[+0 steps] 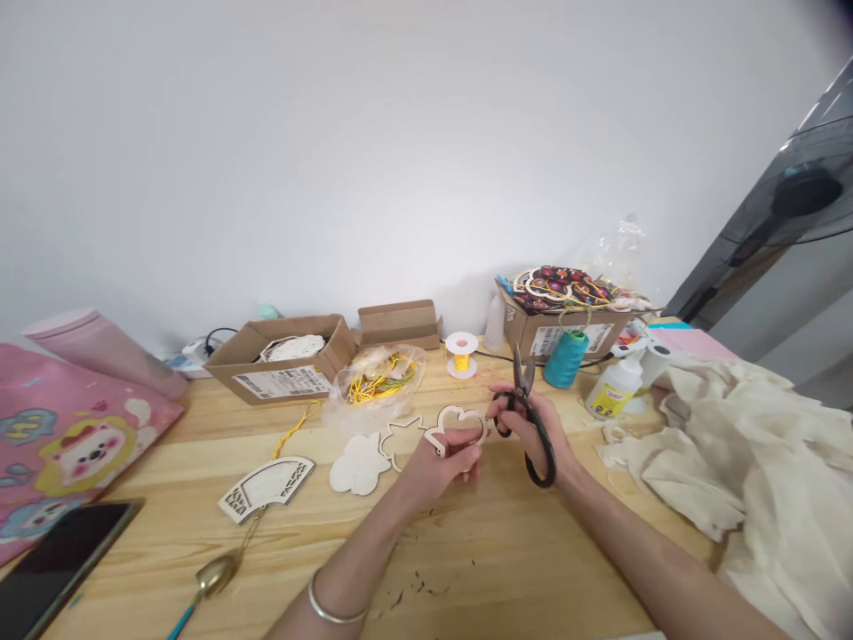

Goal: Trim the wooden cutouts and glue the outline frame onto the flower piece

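Near the middle of the table, my left hand (443, 467) is closed on a pale wooden cloud-shaped frame (459, 412), an open outline with scalloped edges. My right hand (533, 431) grips black-handled scissors (523, 382), their blades pointing up and slightly apart. Its fingertips come close to the frame's right edge; whether they touch it I cannot tell. A solid flower-like wooden piece (358, 464) lies left of my left hand, beside a thin star-like outline (398, 437). Farther left rests a fan-shaped wooden piece (267, 486) with a yellow cord.
Along the wall stand an open cardboard box (280, 360), a bag of cords (383, 382), a yellow thread spool (462, 356) and a fuller box (566, 329). A teal thread cone (566, 358), glue bottle (613, 391) and cream cloth (753, 444) are right. A spoon (217, 573) and phone (63, 564) lie left.
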Motion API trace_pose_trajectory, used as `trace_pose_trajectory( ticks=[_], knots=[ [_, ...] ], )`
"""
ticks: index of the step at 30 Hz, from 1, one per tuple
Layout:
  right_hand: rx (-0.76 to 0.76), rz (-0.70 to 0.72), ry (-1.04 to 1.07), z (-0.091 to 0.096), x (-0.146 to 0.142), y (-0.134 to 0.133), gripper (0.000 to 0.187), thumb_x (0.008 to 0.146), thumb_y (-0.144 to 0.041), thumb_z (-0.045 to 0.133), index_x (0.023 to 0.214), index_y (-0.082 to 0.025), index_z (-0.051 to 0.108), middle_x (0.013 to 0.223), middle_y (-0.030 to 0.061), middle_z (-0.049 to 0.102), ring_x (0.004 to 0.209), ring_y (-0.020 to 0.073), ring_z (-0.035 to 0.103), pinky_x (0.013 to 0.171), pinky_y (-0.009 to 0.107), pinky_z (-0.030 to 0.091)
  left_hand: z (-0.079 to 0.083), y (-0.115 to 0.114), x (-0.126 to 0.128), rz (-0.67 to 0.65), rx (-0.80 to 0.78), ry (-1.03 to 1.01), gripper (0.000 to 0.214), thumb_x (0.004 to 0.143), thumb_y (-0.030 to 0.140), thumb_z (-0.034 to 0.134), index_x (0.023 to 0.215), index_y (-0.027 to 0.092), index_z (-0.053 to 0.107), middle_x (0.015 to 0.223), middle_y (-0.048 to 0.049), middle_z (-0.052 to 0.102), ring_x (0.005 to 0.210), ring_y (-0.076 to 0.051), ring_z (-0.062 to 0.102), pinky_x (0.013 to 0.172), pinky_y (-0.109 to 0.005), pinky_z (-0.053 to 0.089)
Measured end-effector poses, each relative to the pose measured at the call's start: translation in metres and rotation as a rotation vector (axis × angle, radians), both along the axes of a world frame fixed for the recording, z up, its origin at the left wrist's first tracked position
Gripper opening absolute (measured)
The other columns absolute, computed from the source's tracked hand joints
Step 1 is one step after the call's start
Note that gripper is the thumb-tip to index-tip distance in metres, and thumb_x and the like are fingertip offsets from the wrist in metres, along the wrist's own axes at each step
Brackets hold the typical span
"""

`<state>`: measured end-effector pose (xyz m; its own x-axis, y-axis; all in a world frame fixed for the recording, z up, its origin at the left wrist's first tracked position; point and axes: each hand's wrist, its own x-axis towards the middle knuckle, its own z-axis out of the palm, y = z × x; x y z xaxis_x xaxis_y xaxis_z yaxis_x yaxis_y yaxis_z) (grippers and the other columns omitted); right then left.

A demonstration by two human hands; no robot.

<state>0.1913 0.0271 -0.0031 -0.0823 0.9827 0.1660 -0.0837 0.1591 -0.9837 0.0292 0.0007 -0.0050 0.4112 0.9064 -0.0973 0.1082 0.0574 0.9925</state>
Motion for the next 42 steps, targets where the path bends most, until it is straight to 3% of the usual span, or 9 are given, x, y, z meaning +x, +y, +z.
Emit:
trace_pose_trajectory(
  ticks=[3,7,12,15,18,22,26,35,42],
  knots=[
    [-0.045,-0.021,-0.043,0.003,-0.002,-0.002,0.029,0.071,-0.037,0.056,0.092,-0.016,0.053,0.061,-0.0012,0.056,0.048,0.0087,0.043,0.046,0.023,0.035,0.005,0.000,-0.003,0.135,0.197,0.232,0.030,0.074,0.035,0.055,0.095,0.018,0.066,0.063,-0.0019,0.058,0.059,-0.014,0.049,0.058,-0.025,0.037],
    [-0.140,0.136,-0.004,0.008,-0.009,-0.006,0.037,0.067,-0.042,0.061,0.092,-0.016,0.053,0.053,-0.0040,0.052,0.043,0.0093,0.043,0.042,0.023,0.034,0.010,0.003,-0.008,0.217,0.569,0.553,0.030,0.077,0.032,0.051,0.102,0.022,0.063,0.068,-0.0031,0.056,0.066,-0.017,0.050,0.063,-0.027,0.037],
    [-0.343,0.233,0.212,0.018,-0.012,-0.003,0.042,0.061,-0.035,0.066,0.096,-0.017,0.052,0.055,-0.0041,0.055,0.044,0.0100,0.048,0.048,0.025,0.040,0.010,0.008,-0.016,0.351,0.883,0.771,0.034,0.081,0.020,0.044,0.113,0.019,0.056,0.082,-0.0085,0.054,0.077,-0.020,0.048,0.069,-0.033,0.040],
    [-0.380,0.259,0.256,0.022,-0.013,0.001,0.040,0.060,-0.034,0.067,0.095,-0.018,0.054,0.062,-0.0027,0.057,0.048,0.0096,0.050,0.050,0.025,0.042,0.017,0.010,-0.022,0.372,0.970,0.830,0.037,0.079,0.014,0.043,0.113,0.022,0.056,0.087,-0.0091,0.051,0.082,-0.021,0.046,0.071,-0.036,0.040],
    [-0.287,0.231,0.175,0.023,-0.018,0.002,0.042,0.057,-0.028,0.070,0.095,-0.018,0.055,0.058,-0.0054,0.053,0.049,0.0094,0.049,0.049,0.024,0.041,0.029,0.010,-0.031,0.302,0.843,0.680,0.048,0.074,0.009,0.046,0.119,0.025,0.050,0.090,-0.0077,0.051,0.086,-0.021,0.047,0.075,-0.038,0.041],
    [-0.196,0.181,0.124,0.019,-0.020,-0.001,0.041,0.057,-0.027,0.070,0.094,-0.017,0.054,0.059,-0.0054,0.051,0.051,0.0093,0.048,0.049,0.024,0.038,0.038,0.006,-0.046,0.213,0.260,0.087,0.063,0.065,0.011,0.056,0.125,0.025,0.043,0.107,-0.0081,0.052,0.090,-0.020,0.054,0.078,-0.036,0.043],
    [-0.157,0.138,0.045,0.012,-0.018,-0.002,0.039,0.058,-0.029,0.070,0.093,-0.018,0.055,0.061,-0.0054,0.049,0.052,0.0088,0.048,0.050,0.024,0.037,0.032,-0.002,-0.054,0.138,-0.194,-0.433,0.044,0.067,0.022,0.057,0.111,0.017,0.056,0.110,-0.0124,0.059,0.097,-0.024,0.057,0.078,-0.035,0.045],
    [-0.076,0.110,0.003,0.005,-0.020,-0.011,0.035,0.065,-0.032,0.065,0.096,-0.019,0.055,0.065,-0.0034,0.050,0.056,0.0092,0.047,0.052,0.024,0.038,0.017,-0.012,-0.041,0.351,-0.226,-0.331,0.027,0.068,0.029,0.066,0.091,0.015,0.066,0.084,-0.0075,0.069,0.076,-0.017,0.063,0.066,-0.026,0.049],
    [0.003,0.037,-0.015,0.001,-0.020,-0.011,0.033,0.066,-0.031,0.064,0.095,-0.019,0.054,0.063,-0.0036,0.051,0.056,0.0096,0.047,0.053,0.024,0.037,0.010,-0.013,-0.037,0.290,-0.207,-0.237,0.033,0.073,0.042,0.057,0.074,0.011,0.068,0.082,-0.0095,0.069,0.076,-0.019,0.063,0.070,-0.030,0.049]
  ],
)
